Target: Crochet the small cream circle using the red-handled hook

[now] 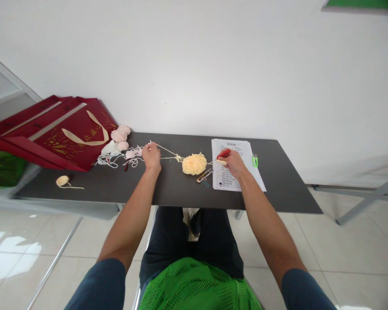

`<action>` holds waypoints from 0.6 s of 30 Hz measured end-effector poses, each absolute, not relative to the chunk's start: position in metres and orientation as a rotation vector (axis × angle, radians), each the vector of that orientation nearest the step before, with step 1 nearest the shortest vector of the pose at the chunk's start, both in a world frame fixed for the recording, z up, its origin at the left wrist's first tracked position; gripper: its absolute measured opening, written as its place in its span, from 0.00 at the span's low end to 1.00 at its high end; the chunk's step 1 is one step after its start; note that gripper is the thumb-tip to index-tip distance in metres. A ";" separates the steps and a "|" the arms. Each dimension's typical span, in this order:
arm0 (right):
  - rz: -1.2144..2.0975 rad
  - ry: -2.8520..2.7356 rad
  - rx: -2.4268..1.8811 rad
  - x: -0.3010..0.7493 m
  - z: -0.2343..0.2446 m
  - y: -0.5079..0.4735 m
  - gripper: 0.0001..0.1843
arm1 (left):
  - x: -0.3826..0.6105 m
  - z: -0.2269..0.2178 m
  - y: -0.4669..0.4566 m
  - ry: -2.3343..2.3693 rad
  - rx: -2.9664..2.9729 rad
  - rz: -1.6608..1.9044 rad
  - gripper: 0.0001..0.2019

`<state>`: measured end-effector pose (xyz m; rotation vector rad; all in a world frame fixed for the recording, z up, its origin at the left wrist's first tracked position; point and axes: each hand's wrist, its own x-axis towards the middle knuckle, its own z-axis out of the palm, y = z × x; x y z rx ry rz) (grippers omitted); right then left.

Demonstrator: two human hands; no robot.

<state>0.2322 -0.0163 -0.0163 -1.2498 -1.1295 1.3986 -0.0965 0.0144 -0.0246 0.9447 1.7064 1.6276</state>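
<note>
My left hand (151,157) is closed on a strand of pale yellow yarn, raised a little over the table. Two taut lengths of the yarn run from it to a small tangle (178,158) beside the yellow yarn ball (194,164), which lies between my hands. My right hand (235,164) is closed around a red-handled crochet hook (224,153), above printed sheets. A small cream crocheted piece (221,162) sticks out from the same hand, with yarn running from it towards the ball. The hook's tip is too small to make out.
Dark red paper bags (74,133) lean at the left, near pink and white yarn (119,140). A small cream crocheted piece (63,181) lies front left. Scissors (204,175) sit by the ball. Printed sheets (228,183) and a green clip (255,161) are at the right.
</note>
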 end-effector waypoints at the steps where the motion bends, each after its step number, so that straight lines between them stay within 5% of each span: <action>1: 1.367 -1.095 -1.251 0.235 -0.017 -0.015 0.15 | -0.097 -0.029 0.013 1.732 0.979 1.559 0.10; 5: 1.300 -0.973 -1.213 0.237 -0.016 -0.013 0.16 | -0.099 -0.033 0.006 1.763 1.249 1.319 0.02; 8: 1.334 -0.951 -1.168 0.231 -0.014 -0.014 0.16 | -0.094 -0.026 -0.003 1.749 1.457 1.251 0.10; 11: 1.383 -0.955 -1.134 0.222 -0.009 -0.014 0.16 | -0.084 -0.022 -0.014 1.703 1.571 1.077 0.03; 18: 1.411 -0.959 -1.096 0.214 -0.003 -0.009 0.16 | -0.073 -0.025 -0.022 1.545 1.599 1.020 0.06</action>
